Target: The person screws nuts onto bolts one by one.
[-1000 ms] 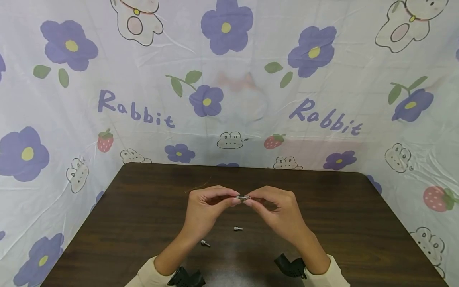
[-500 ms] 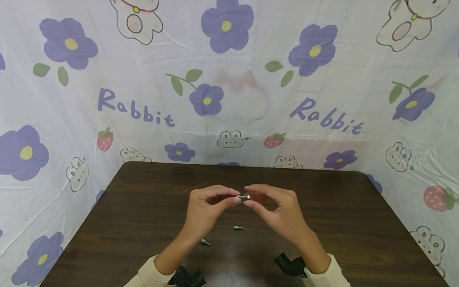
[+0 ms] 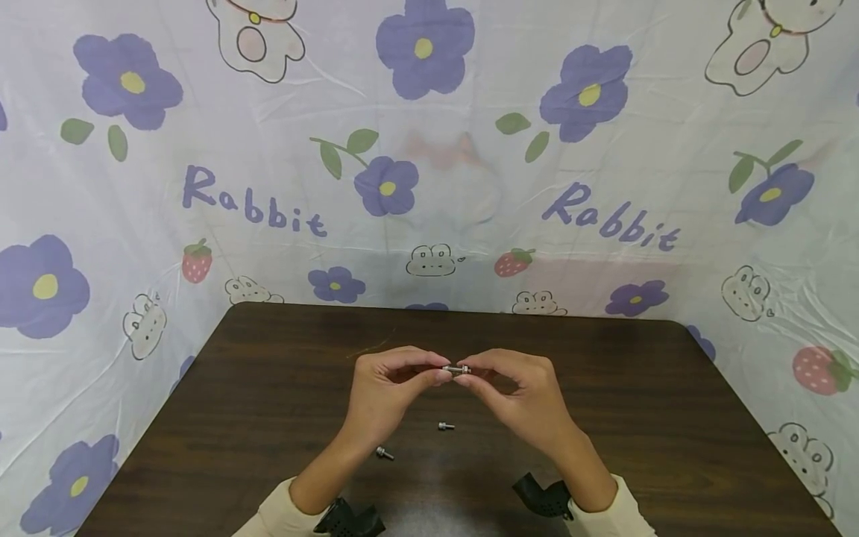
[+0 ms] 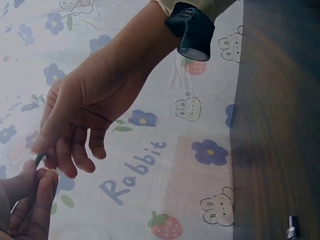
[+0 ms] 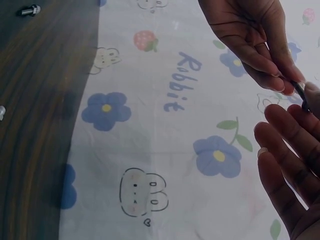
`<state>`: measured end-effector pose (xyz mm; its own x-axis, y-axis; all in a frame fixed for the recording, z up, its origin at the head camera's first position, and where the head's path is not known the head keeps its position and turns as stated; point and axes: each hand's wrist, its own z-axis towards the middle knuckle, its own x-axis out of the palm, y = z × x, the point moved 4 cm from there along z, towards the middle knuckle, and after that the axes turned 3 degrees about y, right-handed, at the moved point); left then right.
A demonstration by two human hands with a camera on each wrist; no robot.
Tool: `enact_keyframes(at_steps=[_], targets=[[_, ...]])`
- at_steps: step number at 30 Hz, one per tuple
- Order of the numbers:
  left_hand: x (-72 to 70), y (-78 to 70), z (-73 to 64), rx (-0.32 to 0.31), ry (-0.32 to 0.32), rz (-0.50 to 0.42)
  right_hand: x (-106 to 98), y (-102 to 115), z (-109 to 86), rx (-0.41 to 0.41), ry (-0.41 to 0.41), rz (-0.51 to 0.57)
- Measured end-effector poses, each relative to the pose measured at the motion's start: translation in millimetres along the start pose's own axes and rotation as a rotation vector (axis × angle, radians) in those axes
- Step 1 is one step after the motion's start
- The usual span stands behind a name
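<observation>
Silvery bolt (image 3: pixel 455 370) between your left hand (image 3: pixel 380 391) and right hand (image 3: pixel 527 389), each pinching one end: likely light, stiff, slippery; grip there.

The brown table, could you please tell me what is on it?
Two bolts lie on the brown table; whatever the left hand and right hand cover cannot be seen.

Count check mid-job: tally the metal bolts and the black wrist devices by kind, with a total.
Metal bolts: 3 (2 on the table, 1 between the left hand and right hand)
Black wrist devices: 2
Total: 5
</observation>
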<state>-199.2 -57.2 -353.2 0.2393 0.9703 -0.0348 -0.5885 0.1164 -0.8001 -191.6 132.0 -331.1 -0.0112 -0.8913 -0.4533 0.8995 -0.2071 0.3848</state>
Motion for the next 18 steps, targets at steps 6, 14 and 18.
enact_keyframes(at_steps=[6,14,18], targets=[[0.8,0.4,-0.3,0.001,0.006,-0.004,0.8,-1.8,-2.1,0.030,0.015,0.015],[2.0,-0.8,-1.5,0.009,0.017,0.000,1.0,-2.7,-3.4,0.055,0.031,0.016],[2.1,-2.0,-0.5,0.018,0.016,0.000,0.8,-3.4,-2.7,0.056,0.032,0.022]])
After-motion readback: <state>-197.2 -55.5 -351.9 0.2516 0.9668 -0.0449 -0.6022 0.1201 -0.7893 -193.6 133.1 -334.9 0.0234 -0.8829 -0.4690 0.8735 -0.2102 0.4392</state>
